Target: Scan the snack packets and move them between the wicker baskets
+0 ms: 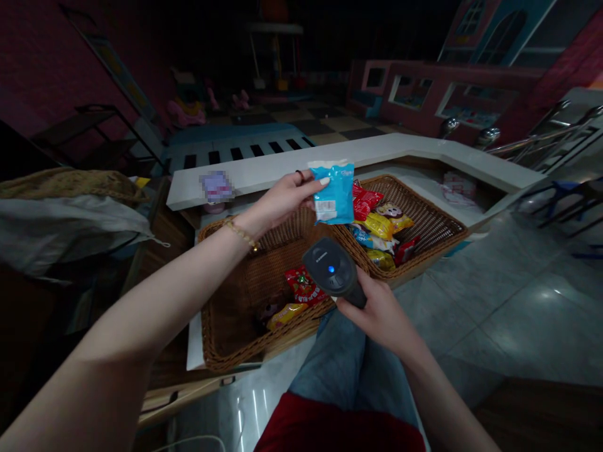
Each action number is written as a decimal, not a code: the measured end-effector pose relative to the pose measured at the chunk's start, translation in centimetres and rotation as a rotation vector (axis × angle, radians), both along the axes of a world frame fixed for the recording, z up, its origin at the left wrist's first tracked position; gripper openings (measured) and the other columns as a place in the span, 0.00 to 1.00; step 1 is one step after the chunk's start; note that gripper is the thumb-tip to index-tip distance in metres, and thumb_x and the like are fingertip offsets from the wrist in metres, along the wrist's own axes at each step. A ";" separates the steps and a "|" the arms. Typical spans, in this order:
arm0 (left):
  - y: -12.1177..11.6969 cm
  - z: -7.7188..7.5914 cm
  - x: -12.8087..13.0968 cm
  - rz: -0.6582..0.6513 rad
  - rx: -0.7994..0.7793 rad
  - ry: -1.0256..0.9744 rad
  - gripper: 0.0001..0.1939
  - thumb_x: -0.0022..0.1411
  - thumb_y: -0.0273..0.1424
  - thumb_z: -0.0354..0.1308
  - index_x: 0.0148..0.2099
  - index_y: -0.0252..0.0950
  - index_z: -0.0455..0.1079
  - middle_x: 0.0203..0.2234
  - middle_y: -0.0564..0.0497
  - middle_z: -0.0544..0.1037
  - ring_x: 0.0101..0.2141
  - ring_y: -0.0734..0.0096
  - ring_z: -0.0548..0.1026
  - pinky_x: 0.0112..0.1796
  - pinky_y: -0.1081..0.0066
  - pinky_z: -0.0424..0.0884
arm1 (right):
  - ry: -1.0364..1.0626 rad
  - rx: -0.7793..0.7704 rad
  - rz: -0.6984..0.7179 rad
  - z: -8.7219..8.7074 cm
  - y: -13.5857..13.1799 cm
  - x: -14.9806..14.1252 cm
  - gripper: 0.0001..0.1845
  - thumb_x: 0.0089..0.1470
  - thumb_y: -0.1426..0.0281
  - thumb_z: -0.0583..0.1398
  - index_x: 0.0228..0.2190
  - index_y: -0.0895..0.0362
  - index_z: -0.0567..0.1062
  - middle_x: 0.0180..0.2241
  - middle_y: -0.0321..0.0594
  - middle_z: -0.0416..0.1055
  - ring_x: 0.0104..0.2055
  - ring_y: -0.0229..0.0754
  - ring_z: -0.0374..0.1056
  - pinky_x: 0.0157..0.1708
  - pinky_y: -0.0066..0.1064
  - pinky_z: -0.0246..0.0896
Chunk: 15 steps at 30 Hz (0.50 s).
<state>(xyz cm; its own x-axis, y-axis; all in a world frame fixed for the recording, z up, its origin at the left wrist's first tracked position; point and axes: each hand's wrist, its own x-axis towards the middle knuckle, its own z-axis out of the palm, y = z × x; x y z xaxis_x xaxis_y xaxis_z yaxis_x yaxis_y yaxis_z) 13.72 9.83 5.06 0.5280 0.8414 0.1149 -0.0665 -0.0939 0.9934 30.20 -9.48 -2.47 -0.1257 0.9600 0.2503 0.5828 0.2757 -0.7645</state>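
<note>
My left hand (pixel 294 194) pinches a blue snack packet (pixel 336 198) by its left edge, its white barcode label facing me. Just below it, my right hand (pixel 379 304) grips the handle of a dark barcode scanner (pixel 332 267) with a lit blue light, its head pointing toward the packet. Under my left forearm sits a wicker basket (pixel 221 339) holding a red packet (pixel 304 285) and a yellow packet (pixel 286 316). A second wicker basket (pixel 438 220) on the right holds several packets, among them a red one (pixel 365 199) and a yellow one (pixel 377 225).
Both baskets stand on a counter with a raised white ledge (pixel 396 143) behind them. A blurred purple item (pixel 217 186) is by the ledge at left. A pale cloth bag (pixel 75 232) lies farther left. Metal railings (pixel 541 138) stand at right.
</note>
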 end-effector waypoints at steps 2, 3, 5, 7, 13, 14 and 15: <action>0.3 0.5 1.8 -0.036 -0.026 -0.053 0.14 0.68 0.31 0.61 0.54 0.32 0.72 0.45 0.44 0.80 0.44 0.68 0.79 0.49 0.67 0.75 | 0.005 0.001 0.005 0.1 0.0 0.0 0.09 0.57 0.68 0.58 0.41 0.55 0.72 0.36 0.44 0.80 0.36 0.50 0.77 0.35 0.35 0.69; 0.4 0.5 2.3 -0.040 -0.028 -0.066 0.16 0.68 0.31 0.61 0.57 0.33 0.70 0.48 0.43 0.79 0.46 0.67 0.79 0.51 0.67 0.74 | 0.007 0.001 0.007 0.1 0.0 0.0 0.09 0.57 0.68 0.58 0.41 0.56 0.72 0.36 0.44 0.80 0.36 0.50 0.77 0.35 0.36 0.69; 0.8 -0.2 2.6 -0.017 0.014 -0.035 0.20 0.68 0.31 0.62 0.60 0.34 0.69 0.54 0.41 0.76 0.50 0.65 0.78 0.52 0.66 0.73 | 0.006 0.001 0.002 0.1 0.0 0.1 0.09 0.57 0.68 0.58 0.40 0.56 0.72 0.37 0.45 0.80 0.37 0.51 0.77 0.35 0.36 0.69; 1.4 -1.6 1.7 0.004 0.119 0.073 0.21 0.65 0.30 0.63 0.59 0.33 0.69 0.57 0.40 0.75 0.50 0.65 0.77 0.51 0.66 0.73 | 0.003 0.003 -0.004 0.0 0.0 0.1 0.09 0.56 0.68 0.58 0.40 0.55 0.72 0.37 0.45 0.80 0.38 0.51 0.78 0.36 0.35 0.69; 1.9 -7.0 -4.4 -0.220 0.425 0.527 0.14 0.65 0.29 0.60 0.52 0.34 0.75 0.45 0.46 0.82 0.45 0.68 0.79 0.49 0.68 0.71 | 0.006 0.032 -0.002 -0.4 0.0 0.2 0.09 0.57 0.67 0.59 0.41 0.54 0.72 0.39 0.44 0.81 0.40 0.51 0.78 0.35 0.34 0.69; 1.7 -7.8 -5.2 -0.307 0.454 0.626 0.13 0.64 0.28 0.60 0.51 0.35 0.76 0.44 0.48 0.83 0.43 0.68 0.79 0.49 0.70 0.71 | 0.007 0.029 -0.004 -0.5 0.0 0.2 0.09 0.57 0.67 0.59 0.41 0.54 0.72 0.39 0.44 0.81 0.39 0.50 0.78 0.35 0.34 0.68; 1.5 -8.7 -5.7 -0.397 0.472 0.706 0.13 0.63 0.27 0.60 0.49 0.37 0.78 0.43 0.50 0.84 0.43 0.68 0.80 0.48 0.71 0.71 | 0.007 0.027 -0.009 -0.5 0.0 0.2 0.09 0.57 0.67 0.59 0.41 0.54 0.72 0.38 0.44 0.81 0.38 0.50 0.78 0.34 0.34 0.68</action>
